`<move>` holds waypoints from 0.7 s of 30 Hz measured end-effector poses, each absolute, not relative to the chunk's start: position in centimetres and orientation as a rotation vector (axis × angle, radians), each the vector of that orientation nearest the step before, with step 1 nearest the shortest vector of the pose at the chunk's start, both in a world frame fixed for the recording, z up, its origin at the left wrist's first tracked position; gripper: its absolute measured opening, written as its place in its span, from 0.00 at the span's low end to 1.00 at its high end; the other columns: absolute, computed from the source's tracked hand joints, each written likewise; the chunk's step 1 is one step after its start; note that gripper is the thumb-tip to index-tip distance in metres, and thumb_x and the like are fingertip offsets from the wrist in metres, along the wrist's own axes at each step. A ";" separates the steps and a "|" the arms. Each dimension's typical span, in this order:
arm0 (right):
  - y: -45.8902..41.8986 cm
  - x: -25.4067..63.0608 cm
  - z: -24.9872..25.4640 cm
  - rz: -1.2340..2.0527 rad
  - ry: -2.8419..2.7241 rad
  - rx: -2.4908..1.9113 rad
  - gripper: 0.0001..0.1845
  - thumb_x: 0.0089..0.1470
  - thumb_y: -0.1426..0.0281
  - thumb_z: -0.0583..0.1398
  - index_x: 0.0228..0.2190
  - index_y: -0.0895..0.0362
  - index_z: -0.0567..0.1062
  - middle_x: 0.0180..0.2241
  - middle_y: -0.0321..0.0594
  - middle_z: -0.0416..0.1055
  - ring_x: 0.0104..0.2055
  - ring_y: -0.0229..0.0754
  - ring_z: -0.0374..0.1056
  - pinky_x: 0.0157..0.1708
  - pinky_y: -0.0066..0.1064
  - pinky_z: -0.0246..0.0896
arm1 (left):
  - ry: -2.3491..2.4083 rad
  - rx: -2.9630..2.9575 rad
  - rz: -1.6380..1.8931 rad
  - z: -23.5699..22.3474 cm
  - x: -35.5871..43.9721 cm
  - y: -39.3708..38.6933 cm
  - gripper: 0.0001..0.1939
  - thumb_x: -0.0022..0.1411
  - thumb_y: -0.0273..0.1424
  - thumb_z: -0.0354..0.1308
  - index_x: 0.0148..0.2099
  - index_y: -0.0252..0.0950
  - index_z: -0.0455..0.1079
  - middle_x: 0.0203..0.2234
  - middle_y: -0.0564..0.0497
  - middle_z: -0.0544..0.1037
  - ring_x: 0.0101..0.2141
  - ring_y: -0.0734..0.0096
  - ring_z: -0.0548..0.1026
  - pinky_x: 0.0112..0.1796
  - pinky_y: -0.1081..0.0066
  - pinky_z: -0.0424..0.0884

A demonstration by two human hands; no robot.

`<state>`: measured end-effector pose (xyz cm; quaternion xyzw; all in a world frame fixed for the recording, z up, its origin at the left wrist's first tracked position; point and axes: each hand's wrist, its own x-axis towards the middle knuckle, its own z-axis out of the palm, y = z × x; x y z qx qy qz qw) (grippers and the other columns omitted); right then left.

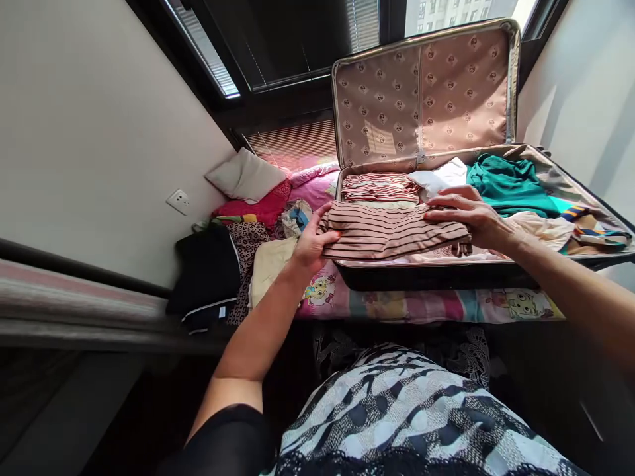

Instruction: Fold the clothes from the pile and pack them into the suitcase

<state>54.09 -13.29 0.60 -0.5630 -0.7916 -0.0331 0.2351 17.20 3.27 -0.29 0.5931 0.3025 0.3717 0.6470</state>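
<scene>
Striped garment (391,233), folded flat, lies across the near left part of the open suitcase (560,188), its long axis running left to right in front of me, stripes following that same line. It sits between my two hands, so neither has any reach to make: my left hand (313,239) is at its left end, which overhangs the suitcase wall a little, and my right hand (469,213) is on top toward its right end. My left fingers are curled, thumb (331,235) over the top edge and the others tucked behind the fold, a light grip on the cloth rather than a tight fist. My right fingers (446,213) are stretched out almost flat, slightly spread, pressing palm-down on the fabric and holding nothing. Just behind the garment, farther into the suitcase, is another folded striped piece (380,186), close enough that the two nearly touch; a white cloth (441,176) and a green garment (506,180) lie to the right of that. The suitcase lid (421,92) stands upright behind. The case rests on a cartoon-print bedsheet (426,305), with a pile of clothes (248,251) and a pillow (245,175) off to my left.
</scene>
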 end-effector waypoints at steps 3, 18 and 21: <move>-12.7 56.8 -2.9 -0.063 -2.283 -1.739 0.20 0.68 0.69 0.60 0.55 0.47 0.85 0.68 0.44 0.71 0.73 0.59 0.60 0.70 0.64 0.58 | 0.884 1.801 0.683 -1.7 18.2 3.8 0.35 0.48 0.21 0.70 0.61 0.33 0.76 0.49 0.41 0.82 0.53 0.49 0.80 0.61 0.55 0.74; -10.7 54.4 -8.9 0.392 -2.341 -2.102 0.38 0.66 0.47 0.57 0.72 0.45 0.72 0.80 0.50 0.44 0.81 0.72 0.37 0.70 0.74 0.52 | 0.846 2.317 0.061 -7.2 25.9 4.6 0.47 0.52 0.43 0.80 0.72 0.43 0.72 0.78 0.32 0.55 0.77 0.16 0.43 0.68 0.20 0.43; -9.8 56.9 -12.0 0.452 -2.341 -2.107 0.48 0.62 0.39 0.53 0.74 0.49 0.69 0.81 0.46 0.37 0.82 0.73 0.31 0.73 0.76 0.41 | 0.824 2.432 -0.213 -5.9 26.1 4.5 0.54 0.58 0.49 0.73 0.81 0.51 0.57 0.82 0.41 0.45 0.78 0.24 0.39 0.70 0.23 0.40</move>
